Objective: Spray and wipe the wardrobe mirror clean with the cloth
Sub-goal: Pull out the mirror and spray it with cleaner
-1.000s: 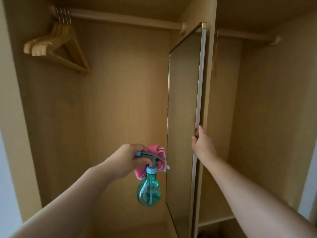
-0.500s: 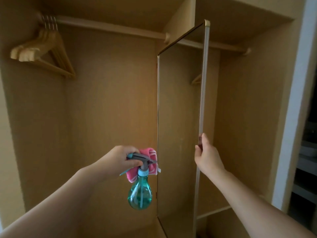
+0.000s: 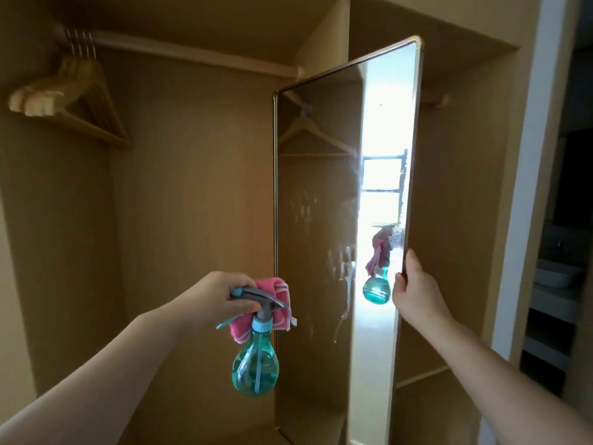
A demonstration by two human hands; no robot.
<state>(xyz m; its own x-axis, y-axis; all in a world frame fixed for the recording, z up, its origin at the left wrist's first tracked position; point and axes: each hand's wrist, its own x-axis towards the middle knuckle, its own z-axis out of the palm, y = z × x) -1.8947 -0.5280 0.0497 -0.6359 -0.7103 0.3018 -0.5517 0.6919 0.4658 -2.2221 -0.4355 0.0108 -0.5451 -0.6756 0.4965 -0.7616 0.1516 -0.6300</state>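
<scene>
Already the mirror (image 3: 321, 239), hinged inside the wardrobe (image 3: 192, 187), showed smears and a drip. The right hand (image 3: 414, 293) gripped its outer edge. The left hand (image 3: 211, 300) clutched spray bottle (image 3: 255, 361) and pink cloth (image 3: 276, 300) together. Best to steady the panel and aim at the smears.

Gold-framed wardrobe mirror (image 3: 317, 252), upright and angled toward me, its glass smeared and streaked. Teal spray bottle (image 3: 255, 364) with grey trigger hangs beside its left edge, pink cloth (image 3: 278, 292) bunched behind the nozzle.
</scene>
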